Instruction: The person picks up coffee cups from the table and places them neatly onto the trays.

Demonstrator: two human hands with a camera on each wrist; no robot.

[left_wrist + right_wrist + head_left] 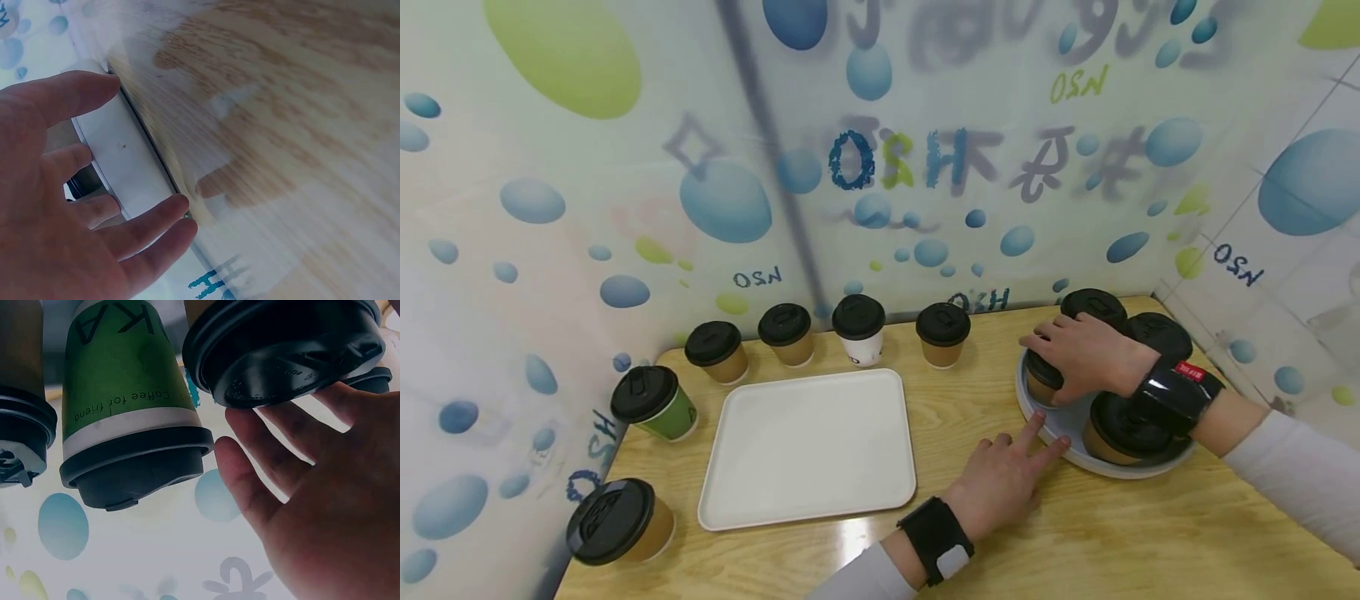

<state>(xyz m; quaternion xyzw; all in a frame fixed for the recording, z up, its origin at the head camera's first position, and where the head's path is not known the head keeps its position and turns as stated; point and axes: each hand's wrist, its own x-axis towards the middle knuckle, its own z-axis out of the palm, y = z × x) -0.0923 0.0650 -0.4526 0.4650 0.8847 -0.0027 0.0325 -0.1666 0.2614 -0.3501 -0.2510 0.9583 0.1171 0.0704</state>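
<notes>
Black-lidded cup [1040, 392] at L side of pale round tray [1120, 472]; R hand [1090, 354] over lid [1042, 369], can't tell if gripping. L hand [1000, 483] apart, fingers [1032, 428] extended at rim. Prob. best: L steadies rim, R takes body not lid, cup upright, clear of nbr cup [1108, 444].

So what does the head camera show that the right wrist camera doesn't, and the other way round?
Only the head camera shows the left hand, the rectangular white tray and the green cup on that tray's left side.

Only the right wrist camera shows the readable words "Coffee for friend", upside down on a green paper cup.

Both show the right hand at a black-lidded cup, and the bubble-patterned wall.
</notes>
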